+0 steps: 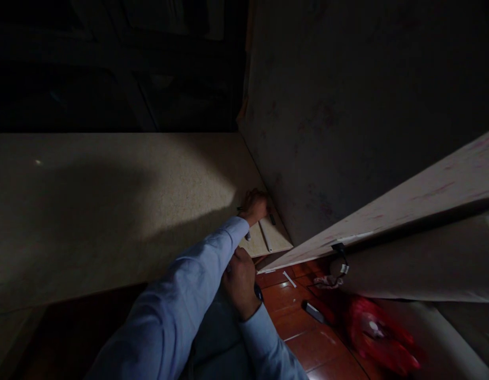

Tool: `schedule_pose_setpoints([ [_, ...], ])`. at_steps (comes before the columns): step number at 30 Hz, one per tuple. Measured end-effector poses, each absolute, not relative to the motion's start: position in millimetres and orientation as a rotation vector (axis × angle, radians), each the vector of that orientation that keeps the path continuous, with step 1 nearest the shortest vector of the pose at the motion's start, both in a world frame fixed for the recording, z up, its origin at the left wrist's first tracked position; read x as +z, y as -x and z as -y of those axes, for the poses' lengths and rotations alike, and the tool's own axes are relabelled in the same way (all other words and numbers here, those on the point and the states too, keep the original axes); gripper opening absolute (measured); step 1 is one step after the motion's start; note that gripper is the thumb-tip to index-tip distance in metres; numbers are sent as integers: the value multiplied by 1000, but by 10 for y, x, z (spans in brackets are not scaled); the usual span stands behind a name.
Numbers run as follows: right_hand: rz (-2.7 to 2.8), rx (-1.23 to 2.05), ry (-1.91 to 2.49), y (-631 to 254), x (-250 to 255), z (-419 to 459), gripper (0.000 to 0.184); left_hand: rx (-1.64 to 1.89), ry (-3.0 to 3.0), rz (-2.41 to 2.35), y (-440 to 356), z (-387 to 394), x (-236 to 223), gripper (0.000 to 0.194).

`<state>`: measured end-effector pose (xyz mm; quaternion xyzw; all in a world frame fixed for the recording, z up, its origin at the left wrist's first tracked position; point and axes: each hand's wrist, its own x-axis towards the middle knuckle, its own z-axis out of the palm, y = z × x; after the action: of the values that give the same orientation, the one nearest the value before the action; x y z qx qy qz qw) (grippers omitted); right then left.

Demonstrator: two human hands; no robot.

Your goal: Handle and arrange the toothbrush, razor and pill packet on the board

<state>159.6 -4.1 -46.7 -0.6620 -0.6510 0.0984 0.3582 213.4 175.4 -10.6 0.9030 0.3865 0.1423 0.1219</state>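
My left hand [254, 207] reaches across to the right end of the pale table [109, 211], its fingers bent down close to the surface. What the fingers hold is hidden in the dim light. A white pen-like stick [265, 236] lies just below this hand. Beside it are a short dark pen-like piece [272, 219] and another dark, slim piece [248, 236], partly behind the wrist. My right hand [242, 277] is curled near the table's front edge, under my left forearm. A small dark thing shows at its fingers, too unclear to name. A dark band circles the right wrist.
A patterned pale panel [327, 132] rises along the table's right end. Dark framed panes [181, 95] stand behind. On the red tiled floor [303, 338] lie a white strip [289, 279], a dark-and-grey object [313, 311] and a red plastic bag [382, 338]. A cable [343, 258] hangs nearby.
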Motion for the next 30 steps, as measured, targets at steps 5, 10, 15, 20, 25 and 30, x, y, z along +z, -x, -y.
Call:
schedule_pose_setpoints([
  [5,1689,267,1704,-1599,-460,46,18,414,-2629,-1126,-2107,-1785,-100,29],
  [10,1713,296,1737,-1611,-486,53,19,509,-2578,-1171,-1940,-1805,29,25],
  [15,1708,360,1717,-1637,-456,50,25,805,-2429,-1249,-1362,-1842,26,28],
  [20,1695,444,1732,-1684,-361,-24,24,1097,-1986,-1420,-402,-1751,-181,25],
  [25,1638,522,1568,-1665,-343,-234,26,1234,-1735,-1566,428,-1371,-385,25],
  [30,1671,393,1631,-1499,-439,-401,27,1346,-1524,-1581,773,-1000,-521,27],
])
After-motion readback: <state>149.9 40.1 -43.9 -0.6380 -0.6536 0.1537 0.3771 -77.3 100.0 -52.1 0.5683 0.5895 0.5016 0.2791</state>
